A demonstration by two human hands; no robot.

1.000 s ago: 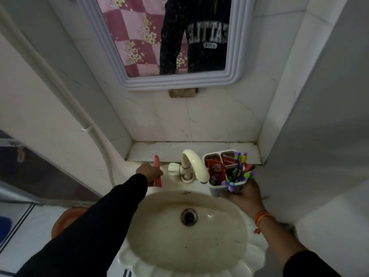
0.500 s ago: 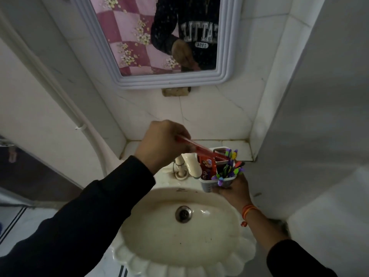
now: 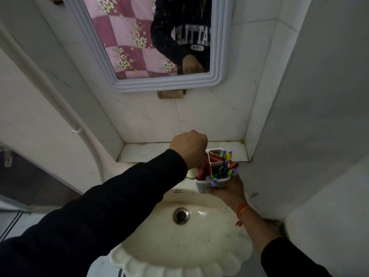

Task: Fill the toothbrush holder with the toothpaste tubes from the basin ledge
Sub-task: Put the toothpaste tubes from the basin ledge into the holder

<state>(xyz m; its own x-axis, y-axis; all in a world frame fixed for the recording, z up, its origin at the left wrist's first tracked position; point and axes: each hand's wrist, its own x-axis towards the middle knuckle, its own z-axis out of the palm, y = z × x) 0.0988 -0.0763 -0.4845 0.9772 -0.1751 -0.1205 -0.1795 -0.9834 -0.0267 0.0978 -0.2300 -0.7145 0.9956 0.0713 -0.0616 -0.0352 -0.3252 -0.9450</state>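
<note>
My right hand (image 3: 229, 189) holds a white slotted toothbrush holder (image 3: 212, 183) from below, over the basin's back right. Several purple and green toothbrushes (image 3: 224, 166) stand in its front compartment. A red toothpaste tube (image 3: 216, 157) lies in the back compartment. My left hand (image 3: 188, 147) is closed over the holder's left compartment, its fingers on a red toothpaste tube (image 3: 201, 169) that stands in that slot. The fingertips are hidden behind the hand.
The cream shell-edged basin (image 3: 179, 250) with its metal drain (image 3: 181, 215) lies below. A tiled ledge (image 3: 147, 151) runs behind it. A white-framed mirror (image 3: 163, 82) hangs above. A white pipe (image 3: 65, 114) runs down the left wall; a wall stands close on the right.
My left hand picked the red tube off the ledge at the left, carried it right and lowered it into the holder's left compartment. The right hand kept holding the holder.
</note>
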